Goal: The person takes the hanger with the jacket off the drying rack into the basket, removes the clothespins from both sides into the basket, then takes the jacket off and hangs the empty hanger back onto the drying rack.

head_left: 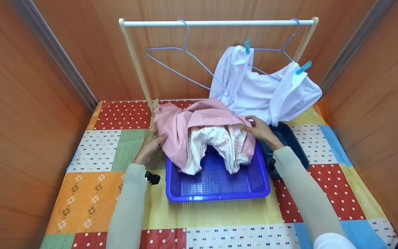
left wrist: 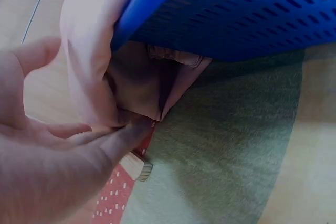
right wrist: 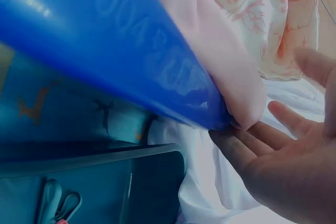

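A pink garment (head_left: 174, 128) lies bunched over the back of a blue-purple plastic basket (head_left: 216, 198). Under its front fold shows white cloth with a pink print (head_left: 195, 152); whether that is a separate piece I cannot tell. At the garment's left edge is my left hand (head_left: 149, 147), its fingertips touching the hanging cloth beside the basket in the left wrist view, thumb held apart. My right hand (head_left: 262, 130) is at the right edge. In the right wrist view its fingertips reach under pink cloth draped over the basket corner, the thumb standing away.
Behind stands a wooden rack with a white bar (head_left: 216, 23). From it hang a bare blue hanger (head_left: 185, 52) and another holding a white garment (head_left: 254, 90) with teal clothespins (head_left: 247, 45). A dark tray (head_left: 288, 141) with clips sits right of the basket. Wooden panels enclose the patchwork cloth.
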{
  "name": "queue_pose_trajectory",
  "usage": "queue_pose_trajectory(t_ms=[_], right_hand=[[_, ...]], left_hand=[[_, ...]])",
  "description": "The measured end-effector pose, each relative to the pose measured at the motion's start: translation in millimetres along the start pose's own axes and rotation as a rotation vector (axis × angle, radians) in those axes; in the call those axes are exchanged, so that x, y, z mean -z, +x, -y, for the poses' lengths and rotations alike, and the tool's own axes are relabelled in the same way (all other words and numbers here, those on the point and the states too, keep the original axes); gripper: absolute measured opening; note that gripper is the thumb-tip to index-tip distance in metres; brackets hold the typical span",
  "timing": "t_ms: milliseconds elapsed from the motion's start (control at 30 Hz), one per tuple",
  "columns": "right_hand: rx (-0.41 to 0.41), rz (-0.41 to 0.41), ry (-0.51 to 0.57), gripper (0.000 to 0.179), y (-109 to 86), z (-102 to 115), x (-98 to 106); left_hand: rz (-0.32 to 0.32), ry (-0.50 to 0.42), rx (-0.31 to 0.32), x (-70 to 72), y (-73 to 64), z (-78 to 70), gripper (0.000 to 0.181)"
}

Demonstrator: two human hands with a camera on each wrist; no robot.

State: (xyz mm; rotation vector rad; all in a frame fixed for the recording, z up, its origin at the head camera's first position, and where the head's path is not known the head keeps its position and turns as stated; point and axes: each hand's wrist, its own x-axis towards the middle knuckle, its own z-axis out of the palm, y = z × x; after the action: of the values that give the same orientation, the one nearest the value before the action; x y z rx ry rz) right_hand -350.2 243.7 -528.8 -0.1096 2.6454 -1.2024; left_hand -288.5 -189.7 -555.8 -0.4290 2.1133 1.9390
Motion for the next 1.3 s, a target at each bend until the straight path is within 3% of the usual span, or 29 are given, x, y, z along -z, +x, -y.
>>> queue_pose_trajectory(t_ms=[100, 233, 433, 667, 1033, 1300], right_hand=[[0.037, -0.034, -0.045, 0.05, 0.7, 1, -2], [0.096, -0.097, -0.087, 0.039, 1.3, 1, -2], [0.164, -0.186, -0.059, 0.031, -0.4, 2, -3], [0.22, -0.263, -0.001, 0.027, -9.0, 15, -1], [0.273, -0.289, 0.051, 0.025, -31.1, 42, -7], [0.315, -0.258, -0.119, 0.029, -53.7, 51, -16]], left_hand=[[-0.009, -0.075, -0.034, -2.9, 1.7, 2.6, 0.084], [-0.071, -0.133, -0.137, -6.9, 3.3, 4.3, 0.076], [-0.163, -0.128, -0.209, -11.9, -2.5, -8.1, 0.06], [-0.197, -0.041, -0.291, -26.1, -17.7, -39.2, 0.05], [-0.142, 0.126, -0.618, -63.3, -53.0, -73.1, 0.04], [-0.16, 0.454, -0.85, -92.1, -82.4, -72.8, 0.037]])
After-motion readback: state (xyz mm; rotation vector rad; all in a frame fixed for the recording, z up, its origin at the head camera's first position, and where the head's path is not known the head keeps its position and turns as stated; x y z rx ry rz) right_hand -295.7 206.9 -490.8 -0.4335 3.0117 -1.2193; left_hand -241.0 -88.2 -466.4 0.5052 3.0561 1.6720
